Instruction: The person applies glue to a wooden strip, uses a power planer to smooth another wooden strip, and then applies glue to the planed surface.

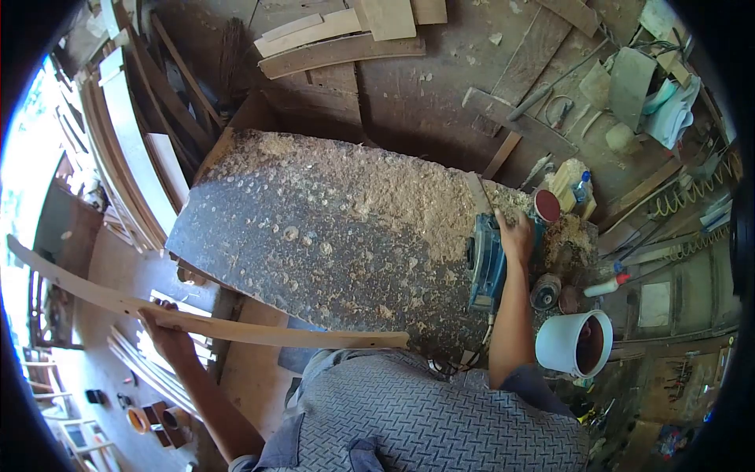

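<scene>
A long, curved wooden strip (236, 330) runs from the far left to just in front of my body. My left hand (167, 324) is closed around it, left of the workbench. On the right part of the shaving-covered workbench (314, 228) stands a blue-green power tool (487, 263). My right hand (515, 234) rests on the tool's top end, its fingers bent over it; part of the grip is hidden. A cable leaves the tool's near end. Close to my right hand lies a round red disc (546, 205).
A white bucket (554, 346) stands at the bench's near right, beside a small grinder-like tool (545, 295). Wooden strips (130, 134) lean at the left. Curved boards (342, 53) lie beyond the bench. A red-tipped white bottle (604, 286) is at the right.
</scene>
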A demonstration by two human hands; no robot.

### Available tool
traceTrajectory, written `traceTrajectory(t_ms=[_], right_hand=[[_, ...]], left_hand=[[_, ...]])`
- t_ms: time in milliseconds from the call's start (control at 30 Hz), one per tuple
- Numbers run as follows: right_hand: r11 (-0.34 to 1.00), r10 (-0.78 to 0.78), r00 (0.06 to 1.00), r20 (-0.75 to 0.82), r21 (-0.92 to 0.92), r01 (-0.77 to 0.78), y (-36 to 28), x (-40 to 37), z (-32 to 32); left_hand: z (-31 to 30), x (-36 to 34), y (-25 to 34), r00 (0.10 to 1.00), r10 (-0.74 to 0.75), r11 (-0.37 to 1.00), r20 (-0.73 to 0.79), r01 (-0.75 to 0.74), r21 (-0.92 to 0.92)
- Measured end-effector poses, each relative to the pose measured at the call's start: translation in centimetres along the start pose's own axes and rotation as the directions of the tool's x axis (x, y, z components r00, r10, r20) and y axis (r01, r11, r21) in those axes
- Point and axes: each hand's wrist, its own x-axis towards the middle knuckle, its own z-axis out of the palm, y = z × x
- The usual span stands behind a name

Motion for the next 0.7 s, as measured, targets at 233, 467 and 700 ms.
traceTrajectory(t_ms=[233, 467, 700], right_hand=[[0.904, -0.007, 0.952, 0.307, -0.405, 0.137, -2.1, 9.6, 9.0], [0.846, 0.175, 0.858, 0.484, -0.519, 0.12, -0.8, 14.2, 15.0], [0.87, 0.065, 0.789, 0.611, -0.422, 0.256, -2.0, 13.8, 14.4]], left_hand=[[-0.5, 0.2, 1.2, 1.0, 0.012, 0.999, -0.007, -0.013, -0.052], [-1.4, -1.2, 2.7, 0.988, 0.06, 0.995, -0.144, -0.048, 0.085], [-1.5, -0.4, 2.8, 0.981, 0.122, 0.985, -0.148, -0.102, 0.138]])
